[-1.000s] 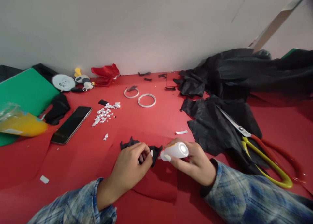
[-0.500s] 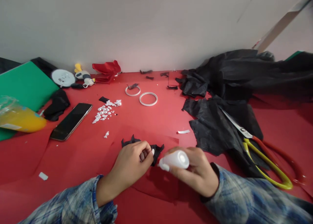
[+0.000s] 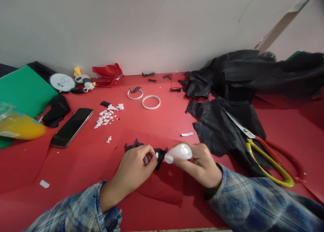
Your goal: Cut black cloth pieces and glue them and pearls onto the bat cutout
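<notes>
My left hand (image 3: 138, 166) is closed on a jagged-edged piece of black fabric (image 3: 160, 156), pinched between thumb and fingers; part of the piece lies hidden behind the hand. In my right hand (image 3: 202, 166) is a small white squeeze bottle (image 3: 181, 152), tilted so that its narrow tip points left at the black fabric. Tip and fabric are very close; whether they touch I cannot tell. Beneath both hands lies a red sheet (image 3: 167, 191). Beyond them are loose white pearl beads (image 3: 105, 116) and two white rings (image 3: 151, 102), the left one with a dark scrap across it.
Scissors (image 3: 250, 134) with red and yellow handles rest on black fabric (image 3: 215, 131) at right. A phone (image 3: 72, 127), a yellow plastic-wrapped item (image 3: 21, 125) and a green sheet (image 3: 25, 90) lie at left. A wall (image 3: 157, 29) stands behind the table.
My right hand has shifted slightly up and left with the bottle, bringing its tip closer to the black fabric. My left hand keeps its pinch. The camera view has moved a little.
</notes>
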Action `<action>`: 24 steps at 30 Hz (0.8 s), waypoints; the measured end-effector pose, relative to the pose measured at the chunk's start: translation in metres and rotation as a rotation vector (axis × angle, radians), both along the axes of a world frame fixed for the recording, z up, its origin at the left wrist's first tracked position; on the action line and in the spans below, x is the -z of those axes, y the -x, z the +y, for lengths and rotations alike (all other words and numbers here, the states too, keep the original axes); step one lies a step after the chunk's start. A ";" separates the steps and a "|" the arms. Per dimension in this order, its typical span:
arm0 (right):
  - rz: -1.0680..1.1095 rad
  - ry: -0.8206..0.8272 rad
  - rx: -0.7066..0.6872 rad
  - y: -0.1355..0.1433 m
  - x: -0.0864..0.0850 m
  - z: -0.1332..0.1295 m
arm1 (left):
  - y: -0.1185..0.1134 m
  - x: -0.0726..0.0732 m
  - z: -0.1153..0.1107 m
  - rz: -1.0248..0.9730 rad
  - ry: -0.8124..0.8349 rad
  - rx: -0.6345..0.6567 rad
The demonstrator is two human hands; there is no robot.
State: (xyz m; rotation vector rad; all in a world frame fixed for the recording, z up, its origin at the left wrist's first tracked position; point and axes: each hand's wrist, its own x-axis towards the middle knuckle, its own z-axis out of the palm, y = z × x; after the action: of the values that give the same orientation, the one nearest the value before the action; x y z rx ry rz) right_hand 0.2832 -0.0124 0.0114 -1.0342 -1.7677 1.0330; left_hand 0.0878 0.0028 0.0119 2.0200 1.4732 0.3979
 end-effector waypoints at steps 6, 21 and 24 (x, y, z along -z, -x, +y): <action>0.001 0.012 -0.002 -0.002 0.000 -0.002 | 0.001 0.002 0.000 -0.001 -0.017 0.003; -0.030 0.008 -0.009 -0.010 0.002 -0.003 | 0.001 0.001 -0.001 0.000 -0.004 0.002; -0.035 -0.006 -0.034 -0.011 0.000 -0.004 | 0.001 0.001 -0.001 0.003 -0.009 0.005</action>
State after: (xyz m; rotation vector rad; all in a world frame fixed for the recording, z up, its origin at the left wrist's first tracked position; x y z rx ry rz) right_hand 0.2939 -0.0168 0.0111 -1.0273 -1.8210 1.0352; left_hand 0.0868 0.0019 0.0112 2.0319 1.4708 0.4003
